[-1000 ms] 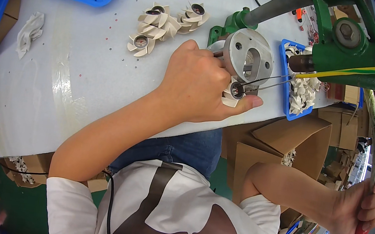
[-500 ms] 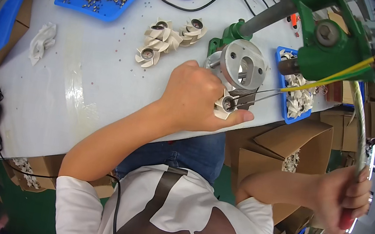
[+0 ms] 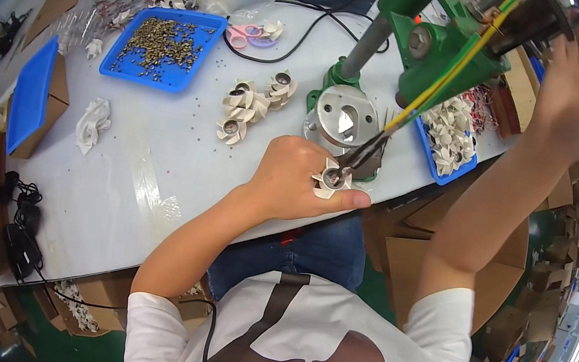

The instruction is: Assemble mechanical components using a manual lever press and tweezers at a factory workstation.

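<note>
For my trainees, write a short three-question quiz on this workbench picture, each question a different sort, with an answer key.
1. True or false: the left hand holds a small white impeller close to the round metal plate of the green press.
2. What fills the blue tray at the far left of the table? A) small brass-coloured parts B) white impellers C) scissors
3. Fill in: the right hand is raised beside the press, and it looks ____ from motion.

Key: 1 true; 2 A; 3 blurred.
</note>
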Action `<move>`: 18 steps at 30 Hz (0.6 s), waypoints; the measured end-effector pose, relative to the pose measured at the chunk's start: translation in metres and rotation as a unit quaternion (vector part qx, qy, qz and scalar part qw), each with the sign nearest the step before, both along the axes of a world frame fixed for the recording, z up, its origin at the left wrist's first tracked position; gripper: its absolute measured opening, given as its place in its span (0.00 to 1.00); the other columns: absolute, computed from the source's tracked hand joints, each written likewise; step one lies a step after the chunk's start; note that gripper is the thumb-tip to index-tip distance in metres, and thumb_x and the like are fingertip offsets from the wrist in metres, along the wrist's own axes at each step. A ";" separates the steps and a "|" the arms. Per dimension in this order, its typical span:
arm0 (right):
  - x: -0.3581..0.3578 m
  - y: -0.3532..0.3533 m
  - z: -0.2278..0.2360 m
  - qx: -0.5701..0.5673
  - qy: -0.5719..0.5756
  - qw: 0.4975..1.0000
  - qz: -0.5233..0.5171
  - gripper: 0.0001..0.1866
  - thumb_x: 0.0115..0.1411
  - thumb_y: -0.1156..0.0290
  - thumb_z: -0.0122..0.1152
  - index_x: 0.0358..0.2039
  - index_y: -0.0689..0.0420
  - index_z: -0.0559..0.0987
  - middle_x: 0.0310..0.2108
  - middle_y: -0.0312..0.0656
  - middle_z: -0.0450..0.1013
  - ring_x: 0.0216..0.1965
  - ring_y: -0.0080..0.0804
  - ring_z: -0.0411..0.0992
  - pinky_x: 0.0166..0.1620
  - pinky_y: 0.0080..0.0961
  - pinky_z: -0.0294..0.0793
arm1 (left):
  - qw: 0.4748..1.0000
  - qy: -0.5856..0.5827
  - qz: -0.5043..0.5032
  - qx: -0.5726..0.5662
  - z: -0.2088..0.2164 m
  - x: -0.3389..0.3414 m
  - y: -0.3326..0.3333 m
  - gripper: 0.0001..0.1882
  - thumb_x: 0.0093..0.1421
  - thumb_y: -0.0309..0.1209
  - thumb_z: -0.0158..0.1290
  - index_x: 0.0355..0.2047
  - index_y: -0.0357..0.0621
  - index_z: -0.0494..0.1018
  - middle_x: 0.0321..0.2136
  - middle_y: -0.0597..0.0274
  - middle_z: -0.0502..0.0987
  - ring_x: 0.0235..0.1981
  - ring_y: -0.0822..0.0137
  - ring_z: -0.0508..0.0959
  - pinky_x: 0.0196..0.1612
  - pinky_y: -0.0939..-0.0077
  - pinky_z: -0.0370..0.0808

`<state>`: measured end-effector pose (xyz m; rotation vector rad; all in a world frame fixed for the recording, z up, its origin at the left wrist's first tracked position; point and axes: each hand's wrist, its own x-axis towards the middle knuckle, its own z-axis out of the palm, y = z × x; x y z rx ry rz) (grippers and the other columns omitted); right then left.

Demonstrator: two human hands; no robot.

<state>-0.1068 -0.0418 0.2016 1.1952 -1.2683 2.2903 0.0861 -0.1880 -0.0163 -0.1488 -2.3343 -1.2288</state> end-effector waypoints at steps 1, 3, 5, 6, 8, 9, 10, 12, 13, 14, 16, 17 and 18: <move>0.008 0.016 -0.022 0.005 0.009 1.000 0.005 0.18 0.64 0.57 0.50 0.44 0.58 0.74 0.35 0.45 0.72 0.36 0.33 0.66 0.42 0.28 0.70 | 1.000 -0.006 -0.002 -0.013 0.002 0.000 0.001 0.22 0.49 0.47 0.66 0.13 0.43 0.74 0.11 0.63 0.71 0.13 0.59 0.67 0.22 0.72 0.65; 0.026 0.037 -0.074 0.020 0.025 0.999 0.022 0.15 0.63 0.63 0.49 0.34 0.60 0.79 0.27 0.42 0.73 0.27 0.29 0.66 0.35 0.23 0.69 | 0.999 -0.020 -0.001 -0.036 0.002 -0.001 0.000 0.27 0.49 0.54 0.64 0.12 0.42 0.75 0.10 0.61 0.71 0.11 0.58 0.66 0.21 0.70 0.65; 0.071 0.023 -0.138 0.211 0.061 0.971 -0.097 0.18 0.51 0.73 0.69 0.44 0.61 0.81 0.22 0.37 0.72 0.20 0.23 0.61 0.25 0.16 0.58 | 0.998 -0.031 0.010 -0.053 0.002 0.000 -0.002 0.29 0.48 0.57 0.64 0.11 0.42 0.76 0.10 0.60 0.72 0.11 0.58 0.66 0.20 0.70 0.65; 0.103 0.009 -0.131 0.302 -0.078 0.950 0.033 0.23 0.42 0.76 0.76 0.42 0.62 0.83 0.23 0.36 0.73 0.21 0.20 0.61 0.26 0.15 0.57 | 0.999 -0.023 0.017 -0.038 0.001 0.000 -0.002 0.29 0.48 0.57 0.64 0.11 0.42 0.75 0.10 0.60 0.72 0.11 0.57 0.66 0.20 0.69 0.65; 0.094 -0.002 -0.153 0.415 0.037 0.902 0.112 0.16 0.41 0.73 0.78 0.32 0.62 0.84 0.22 0.37 0.74 0.20 0.22 0.62 0.25 0.16 0.57 | 1.000 -0.006 0.024 -0.013 0.001 0.002 0.000 0.29 0.47 0.57 0.64 0.10 0.42 0.74 0.10 0.60 0.72 0.11 0.57 0.66 0.20 0.69 0.65; 0.089 -0.004 -0.169 0.355 0.041 0.922 0.148 0.12 0.41 0.73 0.78 0.25 0.63 0.83 0.21 0.38 0.75 0.19 0.23 0.62 0.24 0.18 0.58 | 1.000 0.004 0.023 0.001 0.003 0.002 0.002 0.29 0.47 0.57 0.64 0.10 0.42 0.74 0.10 0.60 0.72 0.11 0.57 0.66 0.20 0.69 0.65; 0.088 -0.003 -0.168 0.353 0.040 0.924 0.144 0.12 0.41 0.73 0.78 0.25 0.63 0.83 0.21 0.38 0.75 0.19 0.23 0.62 0.24 0.18 0.58 | 1.000 0.003 0.019 -0.001 0.005 0.001 0.002 0.29 0.47 0.57 0.64 0.10 0.42 0.74 0.10 0.60 0.72 0.11 0.57 0.66 0.20 0.69 0.65; 0.086 -0.001 -0.167 0.358 0.068 0.918 0.153 0.09 0.42 0.77 0.74 0.25 0.64 0.83 0.23 0.40 0.76 0.20 0.24 0.62 0.24 0.18 0.58 | 1.000 -0.022 -0.012 -0.004 0.007 0.001 -0.001 0.23 0.45 0.50 0.65 0.12 0.43 0.75 0.11 0.61 0.72 0.12 0.59 0.66 0.20 0.70 0.64; 0.085 0.000 -0.166 0.361 0.083 0.915 0.158 0.08 0.42 0.79 0.73 0.25 0.65 0.83 0.24 0.41 0.77 0.20 0.25 0.62 0.24 0.18 0.58 | 0.999 -0.035 -0.027 -0.006 0.009 0.002 -0.004 0.20 0.44 0.46 0.66 0.14 0.43 0.75 0.12 0.62 0.72 0.12 0.59 0.67 0.20 0.71 0.64; 0.085 0.000 -0.166 0.363 0.097 0.912 0.164 0.07 0.42 0.81 0.71 0.25 0.65 0.84 0.25 0.42 0.77 0.21 0.25 0.62 0.25 0.18 0.58 | 0.998 -0.047 -0.041 -0.008 0.010 0.003 -0.006 0.17 0.43 0.43 0.67 0.15 0.43 0.76 0.12 0.62 0.73 0.13 0.60 0.67 0.20 0.72 0.63; 0.088 0.000 -0.164 0.351 0.099 0.919 0.151 0.07 0.42 0.81 0.71 0.25 0.65 0.83 0.25 0.42 0.77 0.20 0.25 0.62 0.25 0.18 0.58 | 0.998 -0.047 -0.036 -0.032 0.014 0.003 -0.009 0.20 0.44 0.46 0.66 0.13 0.42 0.75 0.11 0.62 0.72 0.12 0.59 0.67 0.20 0.71 0.64; 0.092 0.000 -0.163 0.341 0.100 0.924 0.139 0.07 0.43 0.80 0.71 0.25 0.65 0.83 0.26 0.42 0.78 0.20 0.24 0.61 0.25 0.18 0.58 | 0.997 -0.047 -0.030 -0.053 0.016 0.003 -0.010 0.24 0.45 0.49 0.66 0.11 0.42 0.73 0.10 0.61 0.71 0.11 0.59 0.66 0.20 0.70 0.64; 0.096 0.000 -0.161 0.331 0.101 0.930 0.128 0.07 0.43 0.80 0.72 0.25 0.65 0.83 0.26 0.42 0.78 0.20 0.24 0.61 0.25 0.17 0.58 | 0.996 -0.047 -0.024 -0.074 0.018 0.003 -0.012 0.27 0.45 0.52 0.65 0.10 0.41 0.72 0.09 0.60 0.71 0.11 0.58 0.66 0.19 0.69 0.64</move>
